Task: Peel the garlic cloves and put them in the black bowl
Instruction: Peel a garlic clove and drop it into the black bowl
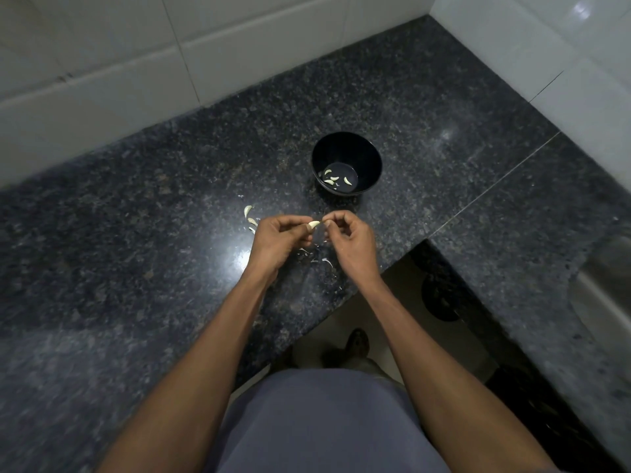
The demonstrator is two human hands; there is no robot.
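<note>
On the dark speckled granite counter (143,254) sits the round black bowl (370,155), several peeled cloves inside. In front of it, the left hand (278,238) and right hand (350,238) together pinch one pale garlic clove (313,224), apparently mid-peel; next, strip the skin and drop it in.

No readable text, labels, brands, numbers or signs anywhere in view.
</note>
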